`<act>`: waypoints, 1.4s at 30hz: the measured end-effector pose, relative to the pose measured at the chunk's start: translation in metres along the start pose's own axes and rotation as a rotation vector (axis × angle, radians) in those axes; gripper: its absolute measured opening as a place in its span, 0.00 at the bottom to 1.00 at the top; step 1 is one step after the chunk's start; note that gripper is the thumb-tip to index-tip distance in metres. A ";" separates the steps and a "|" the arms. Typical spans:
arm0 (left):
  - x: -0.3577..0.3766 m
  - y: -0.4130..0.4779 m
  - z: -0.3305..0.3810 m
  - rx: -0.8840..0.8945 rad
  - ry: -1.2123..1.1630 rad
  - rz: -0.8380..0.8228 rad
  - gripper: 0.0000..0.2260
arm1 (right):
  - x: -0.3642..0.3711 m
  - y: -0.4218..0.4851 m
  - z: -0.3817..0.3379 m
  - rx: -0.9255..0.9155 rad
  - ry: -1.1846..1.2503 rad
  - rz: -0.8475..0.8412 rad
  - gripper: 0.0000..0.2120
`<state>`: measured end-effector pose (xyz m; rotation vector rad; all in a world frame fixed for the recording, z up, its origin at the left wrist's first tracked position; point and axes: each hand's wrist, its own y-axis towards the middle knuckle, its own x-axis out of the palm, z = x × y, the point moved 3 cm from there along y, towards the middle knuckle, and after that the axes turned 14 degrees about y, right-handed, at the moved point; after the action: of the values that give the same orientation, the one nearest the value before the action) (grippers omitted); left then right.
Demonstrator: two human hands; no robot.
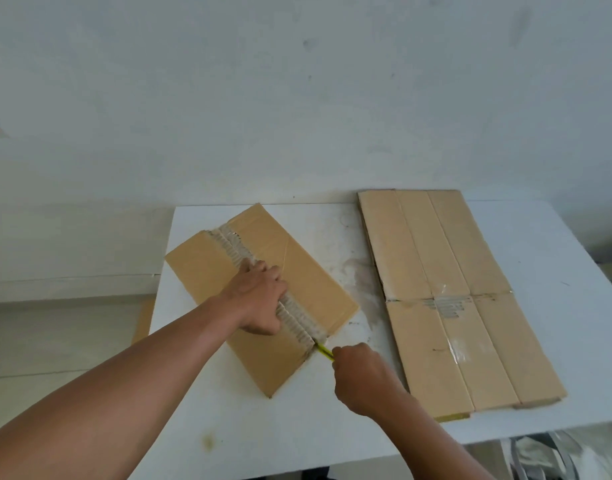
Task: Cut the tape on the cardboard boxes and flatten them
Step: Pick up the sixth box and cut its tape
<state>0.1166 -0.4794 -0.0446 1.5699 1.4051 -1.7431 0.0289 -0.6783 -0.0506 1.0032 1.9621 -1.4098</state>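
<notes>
A closed brown cardboard box (207, 271) lies at an angle on the white table (270, 420). Torn, ragged tape runs along its middle seam. My left hand (259, 299) presses flat on that seam, fingers spread over the far flap edge. My right hand (363, 379) is closed around a yellow cutter (324, 351). The cutter's tip sits at the near end of the seam, at the box's edge. Most of the cutter is hidden inside my fist.
A flattened cardboard box (449, 292) lies spread over the right half of the table, reaching its near right edge. Another piece of cardboard (142, 322) pokes out beyond the table's left edge. A pale wall stands right behind the table.
</notes>
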 end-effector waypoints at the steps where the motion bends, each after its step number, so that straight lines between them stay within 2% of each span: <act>1: -0.003 0.001 0.009 0.041 0.031 0.007 0.13 | 0.007 -0.001 0.002 0.013 0.058 0.013 0.05; 5: -0.001 0.004 0.048 0.180 -0.024 -0.078 0.16 | 0.019 -0.009 0.006 0.051 0.312 0.066 0.11; 10: -0.002 0.007 0.048 0.175 -0.089 -0.089 0.05 | 0.023 -0.026 0.003 0.124 0.686 0.078 0.14; 14: -0.003 0.008 0.048 0.187 -0.057 -0.096 0.04 | 0.029 -0.035 -0.001 0.200 0.841 0.083 0.16; 17: -0.003 0.006 0.048 0.188 -0.068 -0.091 0.06 | 0.038 -0.041 -0.006 0.275 1.047 0.075 0.15; 23: -0.008 -0.001 0.050 0.162 -0.130 -0.081 0.08 | 0.047 -0.044 -0.029 0.299 1.184 0.044 0.16; 26: -0.010 -0.004 0.046 0.122 -0.186 -0.090 0.12 | 0.054 -0.039 -0.031 0.272 1.126 0.085 0.15; 27: -0.012 -0.005 0.044 0.101 -0.222 -0.097 0.14 | 0.055 -0.037 -0.030 0.236 1.016 0.123 0.14; 30: -0.018 -0.002 0.038 0.033 -0.257 -0.122 0.19 | 0.051 -0.036 -0.021 0.104 0.443 0.242 0.12; 33: -0.034 0.006 0.039 0.027 -0.055 -0.133 0.09 | 0.044 -0.037 -0.009 0.049 0.159 0.281 0.19; 35: -0.035 0.015 0.043 0.060 0.075 -0.171 0.31 | 0.039 -0.035 -0.003 -0.003 0.068 0.285 0.20; 37: -0.034 0.026 0.052 0.128 0.192 -0.137 0.46 | 0.035 -0.033 0.001 -0.047 0.041 0.290 0.19; 39: -0.029 0.036 0.063 0.203 0.277 -0.103 0.54 | 0.033 -0.029 0.004 -0.079 0.049 0.288 0.17; 42: -0.024 0.038 0.073 0.266 0.270 -0.120 0.52 | 0.029 -0.025 0.015 -0.101 0.056 0.299 0.14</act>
<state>0.1180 -0.5650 -0.0485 1.9603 1.4634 -1.9091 -0.0087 -0.6890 -0.0631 1.2405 1.8108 -1.1189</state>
